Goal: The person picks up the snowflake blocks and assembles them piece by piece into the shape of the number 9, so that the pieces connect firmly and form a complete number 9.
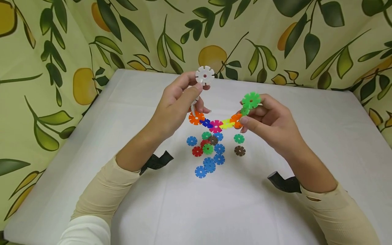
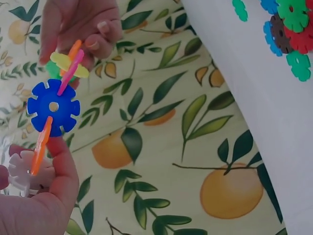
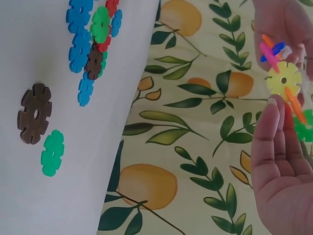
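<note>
Held up over the table is a chain of interlocked notched plastic discs, curved like a U. A magenta disc [image 1: 216, 126] sits at its low middle, between a dark blue disc [image 2: 54, 107] and a yellow disc [image 3: 283, 78]. My left hand [image 1: 176, 103] pinches white discs at the left end, with one white disc [image 1: 205, 75] standing above the thumb. Below that hand an orange disc [image 1: 196, 117] joins the chain. At the other end my right hand [image 1: 272, 124] grips the right orange disc [image 1: 236, 120], beside green discs [image 1: 251, 100]. The fingers partly hide both ends.
Several loose discs lie beneath the chain on the white tabletop [image 1: 137, 204], including blue discs [image 1: 209, 165], a red disc [image 1: 197, 151] and a brown disc [image 1: 240, 150]. A patterned curtain [image 1: 171, 30] hangs behind. Black wrist mounts [image 1: 283, 182] stick out near the forearms.
</note>
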